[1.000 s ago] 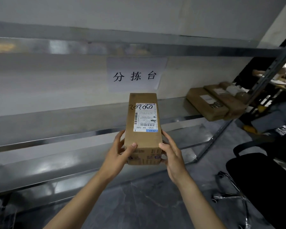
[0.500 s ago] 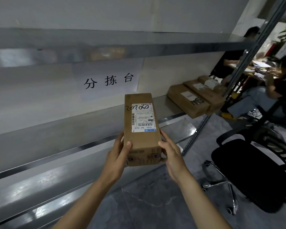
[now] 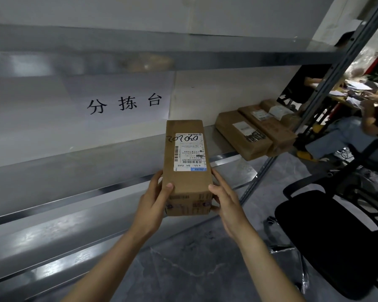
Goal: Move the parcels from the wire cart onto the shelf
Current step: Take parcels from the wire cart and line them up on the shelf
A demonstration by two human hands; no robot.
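Both hands are clamped on one long brown cardboard parcel (image 3: 186,182), holding it by its near end. The left hand (image 3: 153,200) has its thumb laid over the top face at the near left corner and its fingers along the left side. The right hand (image 3: 226,200) presses the right side, with its thumb at the near right corner and its fingers running forward along that wall. The parcel is up in the air, resting on nothing, with its long axis pointing away from the person toward the metal shelf (image 3: 74,171). Its near end hangs out over the grey floor (image 3: 194,269); whether the far end has passed over the shelf's front lip I cannot tell from here. A white shipping label (image 3: 189,152) faces up on the top, with barcodes, a blue strip at its near edge and black marker digits scrawled across its far edge. Further along the same shelf deck, off to the right, three more brown parcels lie flat side by side: the nearest one (image 3: 241,136), a second (image 3: 268,125) touching it, and a third (image 3: 277,110) behind, hard against the slanted shelf upright (image 3: 327,83). On the wall behind the shelf hangs a white paper sign (image 3: 122,101) with three black characters, and an upper shelf level (image 3: 140,51) runs above it. On the floor to the right stands a black office chair (image 3: 327,247), and beyond the upright a person (image 3: 345,136) sits at a table strewn with papers.
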